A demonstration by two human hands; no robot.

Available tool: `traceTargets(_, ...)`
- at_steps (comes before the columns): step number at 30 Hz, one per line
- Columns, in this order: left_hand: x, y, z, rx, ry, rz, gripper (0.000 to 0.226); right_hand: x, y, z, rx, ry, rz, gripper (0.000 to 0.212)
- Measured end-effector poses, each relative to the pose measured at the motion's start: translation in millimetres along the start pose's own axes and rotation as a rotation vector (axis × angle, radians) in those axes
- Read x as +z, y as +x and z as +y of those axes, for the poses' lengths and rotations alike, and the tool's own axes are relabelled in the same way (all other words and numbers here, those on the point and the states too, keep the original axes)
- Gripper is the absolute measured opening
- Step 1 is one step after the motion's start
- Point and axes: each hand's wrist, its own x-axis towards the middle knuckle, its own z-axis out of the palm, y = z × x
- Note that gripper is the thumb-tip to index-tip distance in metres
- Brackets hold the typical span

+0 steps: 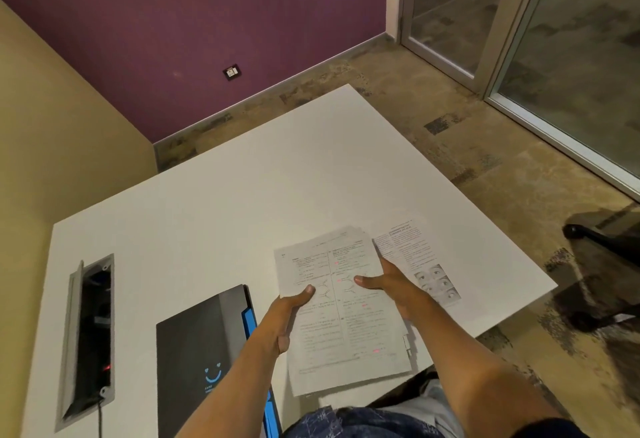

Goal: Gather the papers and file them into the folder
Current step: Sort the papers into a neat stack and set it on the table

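A stack of printed papers (346, 330) is held above the near edge of the white table (242, 195). My left hand (289, 314) grips its left edge, thumb on top. My right hand (393, 287) grips its right edge, thumb on the top sheet. One more printed sheet (415, 254), with photos of eyes, lies flat on the table just right of the stack, partly hidden by my right hand. The closed dark folder (201, 351), with a blue smiley mark and a blue edge, lies on the table to the left of my left arm.
An open cable box (90, 337) with a grey lid is set in the table at the left. A black chair part (595, 240) stands on the carpet beyond the table's right edge. Purple and yellow walls lie behind and left.
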Motion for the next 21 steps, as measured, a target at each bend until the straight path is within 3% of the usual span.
traceTargets(3,-1,5,-5,0.041,0.012,0.049,0.054,0,2,-1,0.004,-0.144,0.075,0.053)
traceTargets(8,-1,16,-11,0.031,0.009,0.133,0.051,-18,2,-2,0.02,-0.391,0.517,0.042)
traceTargets(11,0,23,-15,0.031,0.019,0.159,0.05,-41,-11,-2,-0.011,-0.969,0.794,0.058)
traceTargets(13,2,24,-16,0.032,0.031,0.187,0.049,-57,-20,-2,0.086,-1.267,0.959,0.075)
traceTargets(16,2,23,-15,0.039,0.032,0.191,0.049,-73,-25,-3,0.238,-1.248,1.022,0.093)
traceTargets(21,3,24,-9,0.051,-0.007,0.05,0.051,-79,-19,-14,0.315,-1.345,0.959,0.096)
